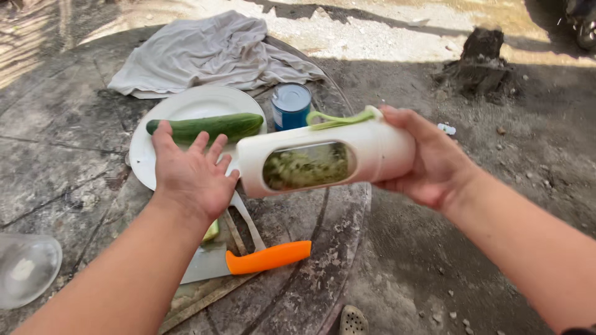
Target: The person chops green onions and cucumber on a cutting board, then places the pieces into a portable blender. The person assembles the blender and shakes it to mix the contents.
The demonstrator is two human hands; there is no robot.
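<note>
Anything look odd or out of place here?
Mostly the white chopper: the right hand holds it sideways in the air, green bits piled inside. The orange-handled knife lies near the table's edge.

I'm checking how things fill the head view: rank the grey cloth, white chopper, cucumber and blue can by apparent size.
1. grey cloth
2. white chopper, though it is held nearer the camera
3. cucumber
4. blue can

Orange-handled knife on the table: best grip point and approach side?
Take the knife by its orange handle, coming from above and from the right, the table-edge side. The handle lies flat, fully exposed and points right; the blade runs left under the left hand, partly hidden, so that end is probably awkward.
</note>
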